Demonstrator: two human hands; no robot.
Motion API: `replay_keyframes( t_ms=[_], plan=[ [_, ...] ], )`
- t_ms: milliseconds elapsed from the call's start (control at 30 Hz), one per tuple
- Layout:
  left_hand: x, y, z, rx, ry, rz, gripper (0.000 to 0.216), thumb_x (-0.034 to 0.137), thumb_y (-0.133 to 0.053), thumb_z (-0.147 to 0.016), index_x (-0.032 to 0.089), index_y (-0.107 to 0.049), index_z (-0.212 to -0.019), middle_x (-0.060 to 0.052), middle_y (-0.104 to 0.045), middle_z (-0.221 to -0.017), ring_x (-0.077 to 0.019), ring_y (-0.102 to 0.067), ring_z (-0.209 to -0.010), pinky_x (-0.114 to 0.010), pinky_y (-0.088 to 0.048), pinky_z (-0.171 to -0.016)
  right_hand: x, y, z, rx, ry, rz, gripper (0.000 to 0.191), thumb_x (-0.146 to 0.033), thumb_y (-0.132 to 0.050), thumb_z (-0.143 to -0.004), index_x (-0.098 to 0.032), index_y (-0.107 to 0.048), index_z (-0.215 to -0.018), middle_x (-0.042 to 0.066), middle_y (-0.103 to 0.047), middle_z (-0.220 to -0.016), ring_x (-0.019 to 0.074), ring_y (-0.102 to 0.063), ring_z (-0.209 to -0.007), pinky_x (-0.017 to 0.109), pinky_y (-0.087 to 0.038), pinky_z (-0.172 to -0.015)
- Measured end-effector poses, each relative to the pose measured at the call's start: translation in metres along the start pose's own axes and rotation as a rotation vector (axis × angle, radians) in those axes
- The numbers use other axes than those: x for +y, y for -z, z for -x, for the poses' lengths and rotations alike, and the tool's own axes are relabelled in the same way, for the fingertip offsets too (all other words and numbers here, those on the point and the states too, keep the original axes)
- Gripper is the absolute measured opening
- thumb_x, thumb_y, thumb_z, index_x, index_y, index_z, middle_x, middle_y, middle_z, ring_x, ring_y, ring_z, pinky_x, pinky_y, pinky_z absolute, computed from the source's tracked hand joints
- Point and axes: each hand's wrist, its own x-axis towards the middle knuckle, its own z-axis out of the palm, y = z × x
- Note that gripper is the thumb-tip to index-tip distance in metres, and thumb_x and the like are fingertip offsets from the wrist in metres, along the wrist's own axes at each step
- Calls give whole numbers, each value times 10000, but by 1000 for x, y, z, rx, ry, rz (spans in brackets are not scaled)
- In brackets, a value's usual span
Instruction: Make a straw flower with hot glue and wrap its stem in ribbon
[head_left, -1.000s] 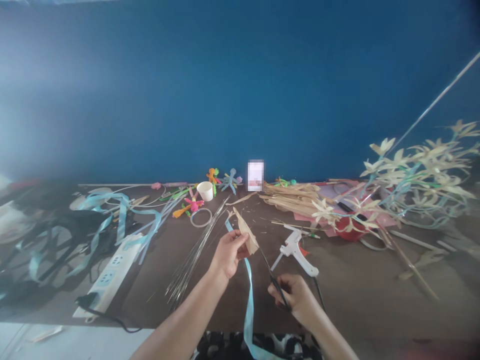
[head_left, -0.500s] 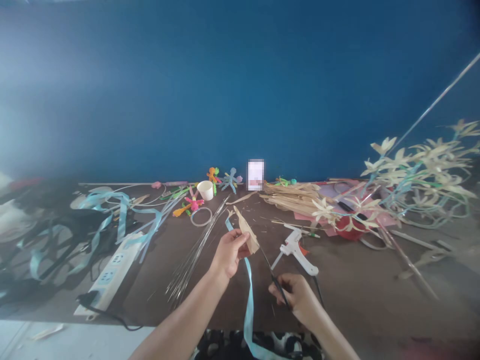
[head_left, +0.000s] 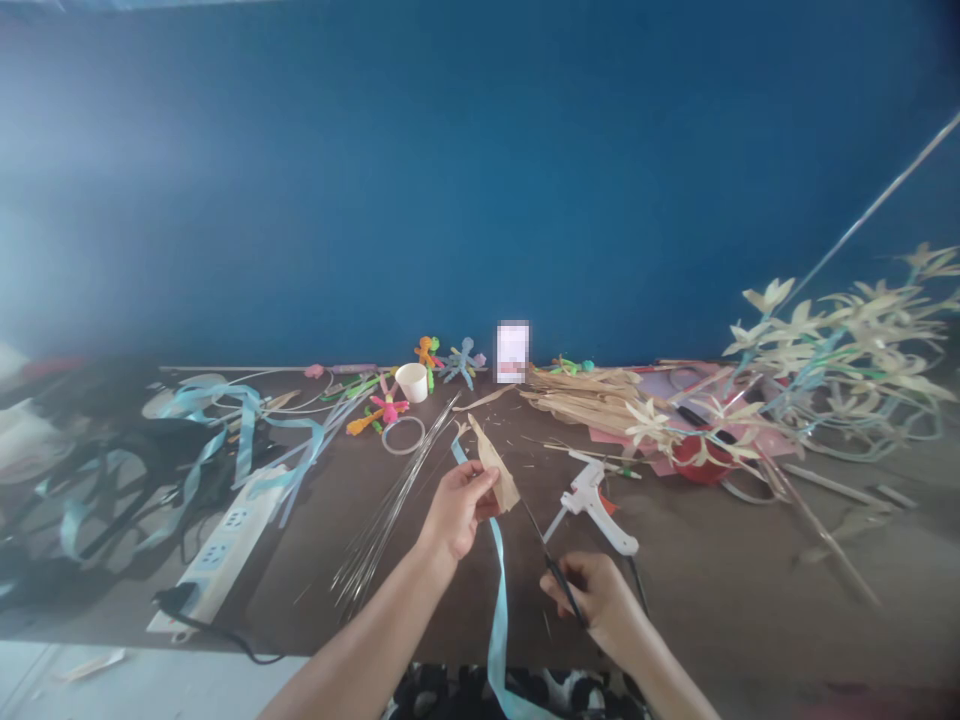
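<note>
My left hand [head_left: 466,505] pinches a tan dried husk piece [head_left: 495,462] between thumb and fingers, its pointed end upward. My right hand [head_left: 581,595] is closed on black-handled scissors [head_left: 559,575], seen edge-on. Their thin dark blades [head_left: 534,522] reach up to the husk's lower right edge; I cannot tell whether they touch it. A light blue ribbon [head_left: 498,600] passes behind my left hand and hangs over the table's front edge onto my lap. Whether the left fingers also hold it is hidden. The white glue gun [head_left: 596,505] lies just beyond my right hand.
Thin metal wires [head_left: 397,490] lie left of my left arm, beside a power strip [head_left: 225,550]. Farther back stand a paper cup [head_left: 412,383] and a blurred-out upright screen [head_left: 513,352]. Husk strips [head_left: 581,400] and pale husk flowers [head_left: 825,350] spread at the right.
The scissors and my right hand have shifted very slightly down and right. My left hand keeps the husk piece in nearly the same place.
</note>
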Motion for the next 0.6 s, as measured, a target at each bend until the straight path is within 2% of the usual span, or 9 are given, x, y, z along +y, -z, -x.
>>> replay_keyframes(
  t_ms=[167, 600],
  plan=[
    [1, 2, 1, -10, -4, -21, 221, 300, -668, -630, 140, -554, -728, -46, -658, -704, -99, -583, -525, -202, -437, -499, -6, 3, 3, -1, 27, 56, 329, -399, -586, -652, -149, -472, -472, -35, -463, -408, 75, -375, -400, 187, -262, -406],
    [5, -1, 5, -19, -12, -15, 233, 314, -679, -611, 144, -555, -711, -36, -655, -680, -106, -581, -517, -220, -446, -507, -10, 4, 4, 11, 15, 73, 366, -450, -593, -633, -165, -445, -458, -36, -449, -386, 76, -372, -378, 190, -250, -381]
  ],
)
